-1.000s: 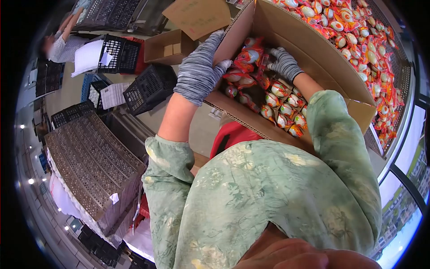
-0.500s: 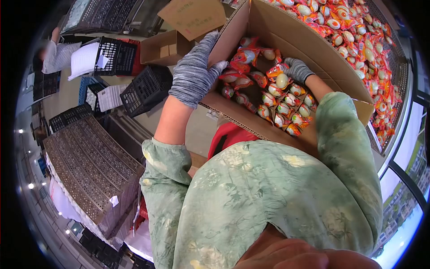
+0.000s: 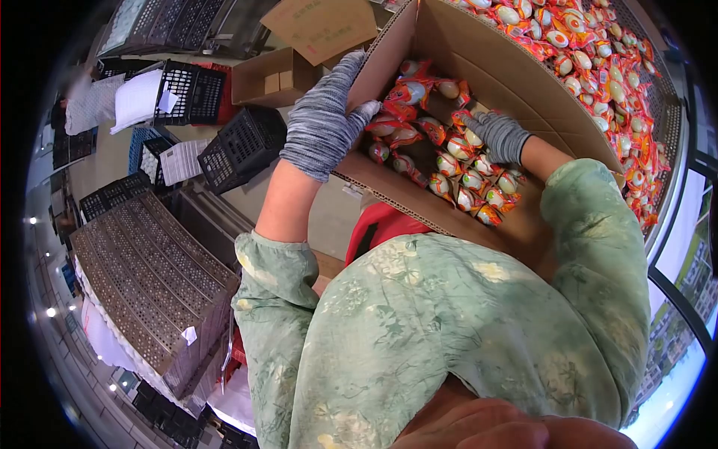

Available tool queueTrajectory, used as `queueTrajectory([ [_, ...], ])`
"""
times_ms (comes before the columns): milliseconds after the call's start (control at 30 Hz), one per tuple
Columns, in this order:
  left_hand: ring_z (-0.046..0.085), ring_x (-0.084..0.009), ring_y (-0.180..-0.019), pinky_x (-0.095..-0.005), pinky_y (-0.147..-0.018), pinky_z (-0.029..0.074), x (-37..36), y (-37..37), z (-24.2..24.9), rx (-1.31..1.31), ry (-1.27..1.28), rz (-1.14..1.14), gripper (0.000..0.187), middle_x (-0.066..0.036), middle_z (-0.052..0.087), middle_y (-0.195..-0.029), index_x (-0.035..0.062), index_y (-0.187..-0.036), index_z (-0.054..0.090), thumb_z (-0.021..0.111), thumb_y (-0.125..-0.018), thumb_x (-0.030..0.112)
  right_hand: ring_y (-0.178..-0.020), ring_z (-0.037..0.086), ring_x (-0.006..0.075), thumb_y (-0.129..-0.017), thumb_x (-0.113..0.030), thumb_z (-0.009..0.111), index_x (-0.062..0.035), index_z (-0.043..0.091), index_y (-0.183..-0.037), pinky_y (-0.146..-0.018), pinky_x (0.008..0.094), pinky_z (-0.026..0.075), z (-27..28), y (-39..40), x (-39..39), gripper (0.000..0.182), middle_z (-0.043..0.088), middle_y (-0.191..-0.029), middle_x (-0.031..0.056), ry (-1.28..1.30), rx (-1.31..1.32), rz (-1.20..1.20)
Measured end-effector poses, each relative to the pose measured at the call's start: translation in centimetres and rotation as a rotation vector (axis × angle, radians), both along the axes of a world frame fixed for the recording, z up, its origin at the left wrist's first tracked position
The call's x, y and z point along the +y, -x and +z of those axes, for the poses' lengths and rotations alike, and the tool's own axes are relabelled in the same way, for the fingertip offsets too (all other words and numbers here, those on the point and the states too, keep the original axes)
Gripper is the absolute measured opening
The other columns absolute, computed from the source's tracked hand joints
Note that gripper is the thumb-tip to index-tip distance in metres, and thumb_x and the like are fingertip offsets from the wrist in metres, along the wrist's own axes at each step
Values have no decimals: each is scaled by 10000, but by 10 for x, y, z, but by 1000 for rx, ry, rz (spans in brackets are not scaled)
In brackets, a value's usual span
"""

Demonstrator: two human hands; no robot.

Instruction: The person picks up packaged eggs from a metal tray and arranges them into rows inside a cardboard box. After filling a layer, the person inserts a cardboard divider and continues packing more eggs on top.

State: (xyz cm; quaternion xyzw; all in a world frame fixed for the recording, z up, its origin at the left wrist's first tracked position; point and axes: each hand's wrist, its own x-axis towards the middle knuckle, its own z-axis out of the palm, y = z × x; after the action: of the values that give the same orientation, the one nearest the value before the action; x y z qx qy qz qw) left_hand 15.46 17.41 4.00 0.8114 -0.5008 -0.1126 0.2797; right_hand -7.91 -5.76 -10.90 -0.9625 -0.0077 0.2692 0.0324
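My left hand (image 3: 321, 123), in a grey striped knit glove, grips the near-left wall of an open cardboard box (image 3: 508, 63), its thumb over the inside. Inside the box, my right hand (image 3: 497, 136), gloved alike, lies over the wrapped eggs with its fingers stretched out. Its fingertips touch a red wrapper. Beneath and below it, several wrapped eggs (image 3: 473, 179) sit close together in rows. More wrapped eggs (image 3: 407, 93) lie loosely at the box's left end. The right palm is hidden.
A large heap of orange-wrapped eggs (image 3: 572, 37) lies beyond the box. To the left are a smaller open carton (image 3: 262, 75), black crates (image 3: 243, 150) and a stack of brown perforated trays (image 3: 153, 277). A blurred person's sleeve (image 3: 90, 105) shows at far left.
My right hand has moved from beside the far wall over the rows of wrapped eggs, covering some of them. My left hand keeps its hold on the box.
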Motion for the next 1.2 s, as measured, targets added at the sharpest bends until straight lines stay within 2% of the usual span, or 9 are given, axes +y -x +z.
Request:
queueTrajectory([
  [233, 556, -308, -1126, -372, -947, 455, 0, 1, 1, -9, -4, -1, 617, -156, 566, -1233, 68, -1313, 458, 729, -777, 205, -1104, 529, 349, -803, -342, 617, -19, 476, -1277, -954, 412, 423, -7, 3, -2, 590, 524, -1216, 225, -151, -48, -38],
  [433, 562, -312, -1112, -377, -934, 463, 1, -1, -4, -24, 27, -8, 596, -151, 574, -1221, 75, -1305, 464, 722, -782, 199, -1098, 542, 361, -845, -377, 583, -31, 469, -1277, -958, 399, 421, -19, -12, -14, 565, 562, -1183, 229, -446, 97, -384],
  [533, 560, -310, -1114, -378, -935, 462, 0, -1, -3, -17, 24, -16, 594, -148, 572, -1225, 77, -1305, 465, 720, -783, 201, -1080, 555, 356, -846, -332, 594, -73, 449, -1324, -948, 402, 423, -25, -13, -16, 563, 568, -1191, 211, -381, 121, -494],
  [667, 555, -307, -1123, -376, -939, 459, 0, 0, -1, -10, -3, -1, 601, -147, 565, -1237, 76, -1304, 469, 726, -776, 203, -1040, 562, 366, -837, -286, 599, -77, 534, -1231, -925, 395, 440, -28, -10, -18, 451, 589, -1117, 214, -333, 8, -302],
  [867, 551, -298, -1135, -369, -947, 454, 0, -1, -1, -12, 8, -2, 606, -145, 564, -1243, 70, -1305, 468, 728, -774, 204, -970, 580, 357, -797, -217, 629, -57, 583, -1029, -854, 422, 457, -51, -14, -15, 286, 609, -1030, 186, -295, -25, -632],
  [1000, 552, -294, -1136, -363, -948, 453, 1, -1, 0, 29, -1, 1, 613, -146, 565, -1242, 69, -1311, 463, 728, -774, 203, -964, 572, 350, -775, -206, 648, -48, 545, -971, -830, 427, 452, -29, -9, -13, 272, 597, -1023, 186, -309, -12, -477],
  [1133, 552, -294, -1135, -360, -950, 452, 0, -2, -2, -23, -16, -2, 614, -147, 564, -1242, 66, -1312, 464, 729, -775, 201, -972, 585, 314, -790, -312, 635, -69, 555, -1093, -856, 413, 460, -54, -9, 3, 396, 591, -1043, 166, -25, -215, -262],
  [1167, 551, -295, -1136, -359, -950, 451, 0, -2, -1, -12, -15, -2, 612, -147, 564, -1243, 65, -1311, 465, 729, -775, 200, -989, 590, 290, -799, -368, 616, -74, 550, -1149, -879, 410, 460, -53, -13, 3, 462, 591, -1077, 139, -1, 13, -281],
  [1200, 550, -296, -1137, -358, -951, 451, 0, -1, 0, -3, -10, 0, 611, -148, 563, -1244, 64, -1311, 466, 729, -776, 200, -979, 594, 286, -799, -373, 617, -76, 554, -1144, -873, 410, 463, -49, -16, 1, 460, 594, -1065, 137, -2, 1, -271],
])
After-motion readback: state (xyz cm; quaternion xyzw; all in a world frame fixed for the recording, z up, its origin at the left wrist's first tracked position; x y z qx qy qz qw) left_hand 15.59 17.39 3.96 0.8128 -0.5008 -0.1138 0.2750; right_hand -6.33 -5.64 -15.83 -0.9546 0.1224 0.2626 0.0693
